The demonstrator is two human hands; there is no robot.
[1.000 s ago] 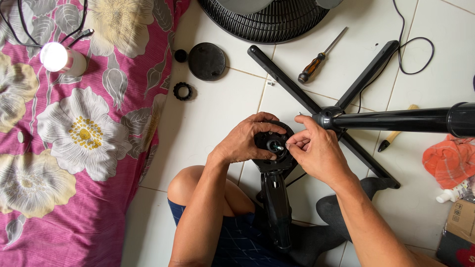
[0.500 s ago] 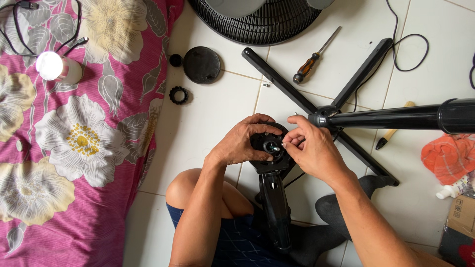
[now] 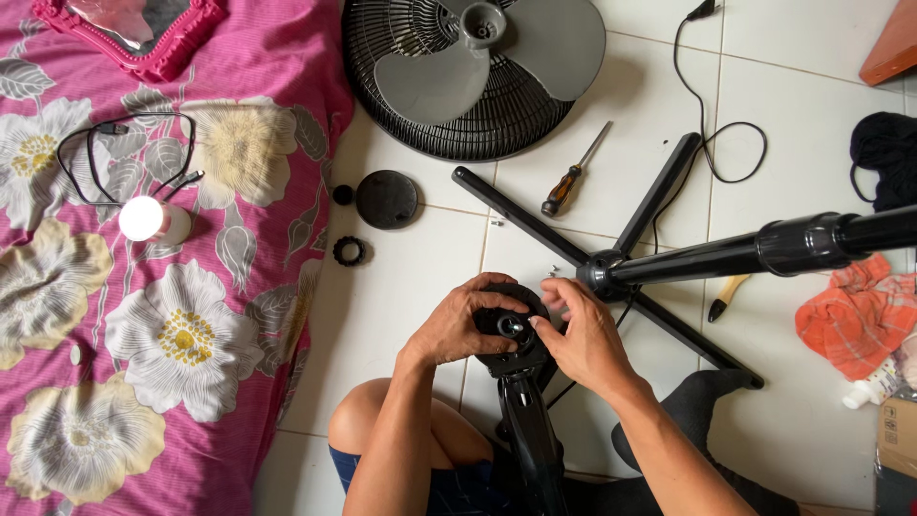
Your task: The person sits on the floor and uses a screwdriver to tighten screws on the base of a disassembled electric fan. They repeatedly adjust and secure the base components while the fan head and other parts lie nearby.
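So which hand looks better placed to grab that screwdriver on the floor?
Probably the right hand: the screwdriver lies up on its side, while the left hand cups the black fan housing.

floor: white tiles | left: pink floral bedding

**Packaging at the right edge**

We spot a brown cardboard box at the lower right corner, cut off by the frame, with a pale label on its top. Just above it lies a small white bottle on the tiled floor.
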